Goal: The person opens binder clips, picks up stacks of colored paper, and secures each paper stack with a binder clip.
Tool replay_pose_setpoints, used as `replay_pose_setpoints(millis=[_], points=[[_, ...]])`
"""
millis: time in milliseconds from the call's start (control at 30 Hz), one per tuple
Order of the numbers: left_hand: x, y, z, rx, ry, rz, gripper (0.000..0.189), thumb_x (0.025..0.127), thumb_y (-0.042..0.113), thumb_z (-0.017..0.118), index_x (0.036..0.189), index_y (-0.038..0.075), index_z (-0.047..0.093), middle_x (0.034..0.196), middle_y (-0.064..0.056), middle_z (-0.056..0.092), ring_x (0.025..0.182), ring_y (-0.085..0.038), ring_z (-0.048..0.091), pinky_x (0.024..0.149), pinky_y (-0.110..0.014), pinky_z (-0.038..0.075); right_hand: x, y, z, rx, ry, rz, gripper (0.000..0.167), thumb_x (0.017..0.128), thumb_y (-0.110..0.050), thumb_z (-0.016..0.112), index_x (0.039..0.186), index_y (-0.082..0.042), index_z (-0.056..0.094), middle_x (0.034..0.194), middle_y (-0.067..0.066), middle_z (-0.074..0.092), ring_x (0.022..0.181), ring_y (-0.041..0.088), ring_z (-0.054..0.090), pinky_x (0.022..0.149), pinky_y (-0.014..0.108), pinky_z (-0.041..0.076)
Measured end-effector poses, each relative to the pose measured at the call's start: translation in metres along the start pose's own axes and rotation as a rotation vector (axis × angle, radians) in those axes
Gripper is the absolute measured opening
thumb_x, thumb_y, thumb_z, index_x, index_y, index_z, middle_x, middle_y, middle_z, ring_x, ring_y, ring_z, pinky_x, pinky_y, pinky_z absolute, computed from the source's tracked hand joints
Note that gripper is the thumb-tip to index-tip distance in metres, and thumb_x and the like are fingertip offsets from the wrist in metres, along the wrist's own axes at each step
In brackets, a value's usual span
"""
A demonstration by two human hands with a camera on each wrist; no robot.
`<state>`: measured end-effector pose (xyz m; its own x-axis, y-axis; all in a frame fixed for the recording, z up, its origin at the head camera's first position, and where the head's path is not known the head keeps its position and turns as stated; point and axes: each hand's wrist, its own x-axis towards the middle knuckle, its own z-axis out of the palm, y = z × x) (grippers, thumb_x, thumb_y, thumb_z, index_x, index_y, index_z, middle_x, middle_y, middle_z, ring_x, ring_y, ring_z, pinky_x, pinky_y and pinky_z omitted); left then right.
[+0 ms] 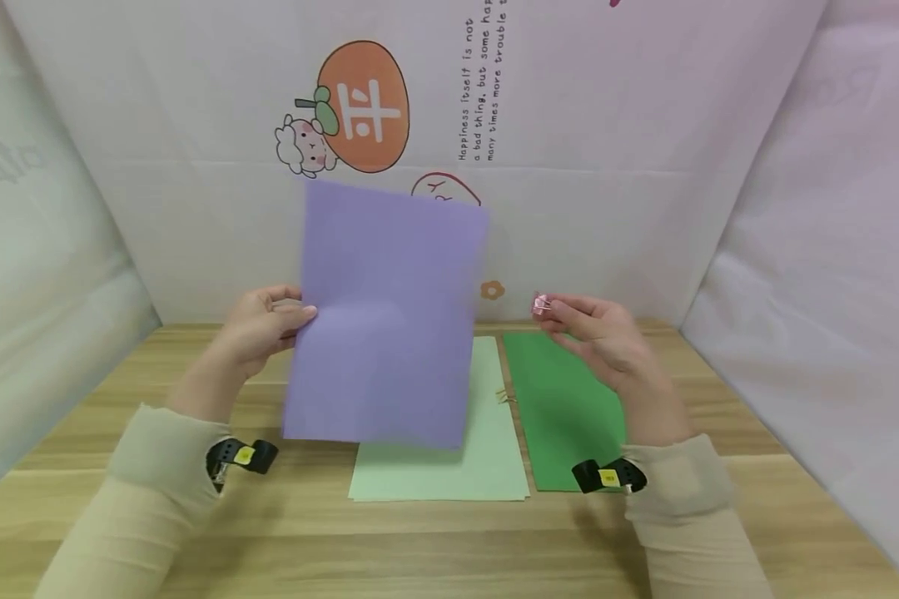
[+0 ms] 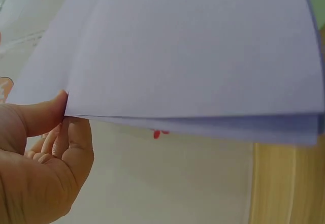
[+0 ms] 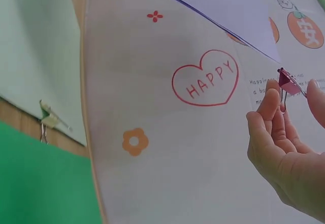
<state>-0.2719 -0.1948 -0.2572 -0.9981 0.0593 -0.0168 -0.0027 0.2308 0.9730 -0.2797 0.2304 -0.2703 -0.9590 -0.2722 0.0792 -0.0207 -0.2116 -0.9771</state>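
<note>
My left hand (image 1: pixel 265 333) pinches the left edge of several purple paper sheets (image 1: pixel 389 324), held upright above the table. The left wrist view shows the thumb on one face of the sheets (image 2: pixel 193 46) and fingers behind; their lower edges fan slightly apart. To the right, my right hand (image 1: pixel 603 337) pinches a small pink binder clip (image 3: pixel 290 83) by its wire handles, apart from the purple sheets. Below lies light green paper (image 1: pixel 449 474), partly hidden by the purple sheets, with a yellowish-green binder clip (image 3: pixel 49 116) on its right edge.
Green paper (image 1: pixel 569 408) lies right of the light green paper on the wooden table (image 1: pixel 330 541). White printed cloth (image 1: pixel 584 166) stands behind the table and along both sides. A black strap (image 1: pixel 243 455) circles each wrist.
</note>
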Motion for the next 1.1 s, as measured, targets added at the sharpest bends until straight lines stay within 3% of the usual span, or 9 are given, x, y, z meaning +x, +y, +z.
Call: replay_pose_setpoints(millis=[267, 433, 633, 900, 1100], points=[[-0.011, -0.002, 0.019, -0.163, -0.003, 0.042, 0.021, 0.098, 0.007, 0.061, 0.114, 0.007, 0.048, 0.078, 0.014, 0.072, 0.071, -0.001, 0.064, 0.068, -0.018, 0.055, 0.005, -0.001, 0.016, 0.042, -0.01, -0.023, 0.009, 0.099, -0.015, 0.061, 0.103, -0.013, 0.069, 0.1, -0.002, 0.072, 0.094, 0.012, 0.066, 0.095, 0.021, 0.053], [-0.016, 0.0, 0.029, -0.226, 0.003, 0.065, 0.023, 0.097, 0.006, 0.062, 0.116, 0.006, 0.049, 0.079, 0.014, 0.073, 0.071, -0.001, 0.065, 0.067, -0.018, 0.054, 0.004, -0.001, 0.019, 0.023, -0.042, -0.029, 0.011, 0.101, -0.017, 0.058, 0.105, -0.014, 0.068, 0.101, -0.002, 0.073, 0.097, 0.01, 0.067, 0.095, 0.02, 0.053], [-0.02, 0.001, 0.033, -0.269, 0.019, 0.089, 0.019, 0.097, 0.004, 0.061, 0.115, 0.005, 0.052, 0.081, 0.013, 0.074, 0.073, -0.002, 0.067, 0.067, -0.018, 0.055, 0.001, -0.002, 0.016, 0.045, -0.05, -0.029, 0.012, 0.101, -0.017, 0.057, 0.107, -0.014, 0.067, 0.103, -0.002, 0.073, 0.099, 0.011, 0.066, 0.095, 0.021, 0.052], [-0.024, 0.003, 0.032, -0.296, 0.053, 0.114, 0.015, 0.098, 0.005, 0.06, 0.111, 0.01, 0.056, 0.081, 0.013, 0.075, 0.074, -0.003, 0.068, 0.068, -0.018, 0.055, 0.002, -0.004, 0.018, 0.172, -0.1, -0.037, 0.016, 0.1, -0.01, 0.057, 0.105, -0.01, 0.073, 0.103, 0.002, 0.074, 0.096, 0.014, 0.068, 0.094, 0.021, 0.054], [-0.027, 0.007, 0.033, -0.316, 0.046, 0.118, 0.017, 0.098, 0.004, 0.061, 0.112, 0.01, 0.056, 0.081, 0.012, 0.075, 0.073, -0.003, 0.068, 0.067, -0.018, 0.055, 0.0, -0.005, 0.025, 0.11, -0.1, -0.039, 0.015, 0.099, -0.014, 0.059, 0.102, -0.011, 0.074, 0.099, 0.001, 0.075, 0.093, 0.013, 0.069, 0.093, 0.022, 0.054]])
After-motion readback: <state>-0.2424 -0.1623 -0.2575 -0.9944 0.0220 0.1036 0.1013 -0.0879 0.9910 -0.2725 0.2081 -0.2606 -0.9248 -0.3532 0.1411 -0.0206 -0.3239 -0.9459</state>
